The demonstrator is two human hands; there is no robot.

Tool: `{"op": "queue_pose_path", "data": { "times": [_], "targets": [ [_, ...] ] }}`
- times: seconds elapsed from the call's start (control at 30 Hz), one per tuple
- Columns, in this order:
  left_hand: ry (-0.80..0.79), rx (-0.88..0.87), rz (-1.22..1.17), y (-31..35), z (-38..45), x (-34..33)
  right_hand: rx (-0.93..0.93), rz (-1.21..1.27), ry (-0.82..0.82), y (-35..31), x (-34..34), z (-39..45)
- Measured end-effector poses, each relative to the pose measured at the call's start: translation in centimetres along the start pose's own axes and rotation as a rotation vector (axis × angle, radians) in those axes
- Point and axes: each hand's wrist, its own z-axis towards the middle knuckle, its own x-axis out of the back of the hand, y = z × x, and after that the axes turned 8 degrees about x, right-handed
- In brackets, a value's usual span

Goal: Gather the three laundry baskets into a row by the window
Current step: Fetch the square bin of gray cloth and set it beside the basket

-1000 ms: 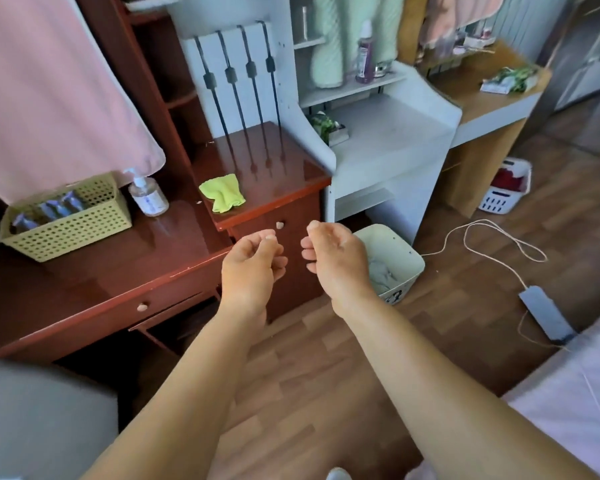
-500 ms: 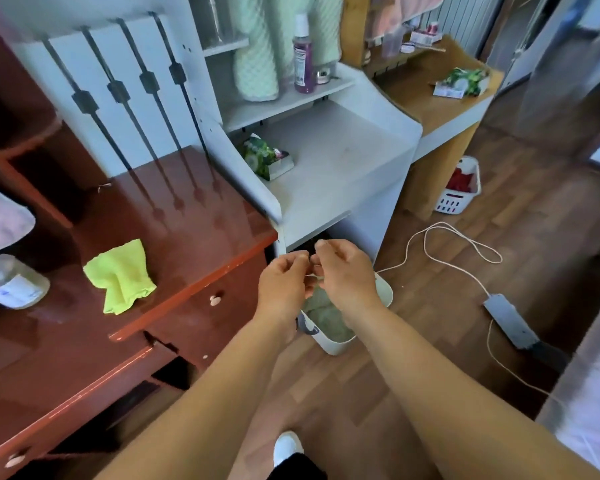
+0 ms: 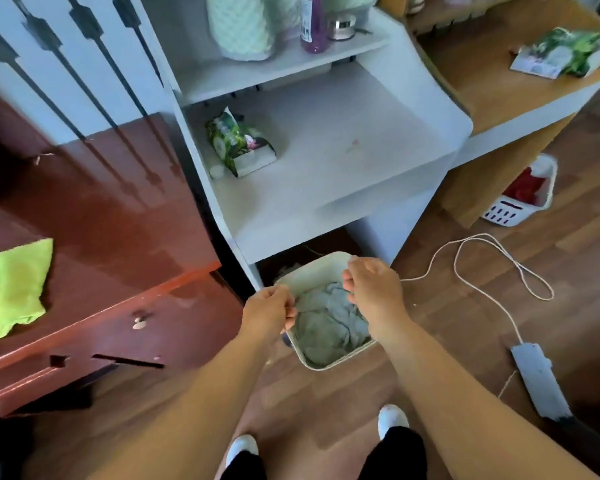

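Note:
A white basket (image 3: 326,266) holding grey-green cloth (image 3: 326,323) stands on the wood floor, partly under the white shelf unit (image 3: 326,157). My left hand (image 3: 269,311) sits on its left rim with the fingers curled over the edge. On the right rim lies my right hand (image 3: 373,289), its fingers bent down inside and the thumb at the far corner. A second white basket (image 3: 503,214), slotted and holding red clothes, stands on the floor under the wooden desk (image 3: 499,84) at the right. No third basket and no window are in view.
A red-brown desk (image 3: 118,220) with a yellow-green cloth (image 3: 13,285) stands close on the left. A white cord (image 3: 499,268) loops across the floor to a grey power strip (image 3: 537,382) on the right. My feet (image 3: 392,419) stand just behind the basket.
I have stepped closer and bent down over the white basket. My hands, held pinched together before, have parted and dropped onto its two side rims.

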Motion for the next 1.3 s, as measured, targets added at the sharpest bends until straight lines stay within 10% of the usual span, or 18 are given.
{"op": "queue_pose_path", "data": {
  "times": [0.83,1.3],
  "targets": [
    [0.469,0.345,0.329,-19.2,30.4,-8.0,0.035,-0.83,-0.323,31.0,5.4,27.2],
    [0.601,0.229,0.651,-21.4,38.9,-5.2,-0.002,-1.122,-0.26,37.5,1.6,35.1]
  ]
}}
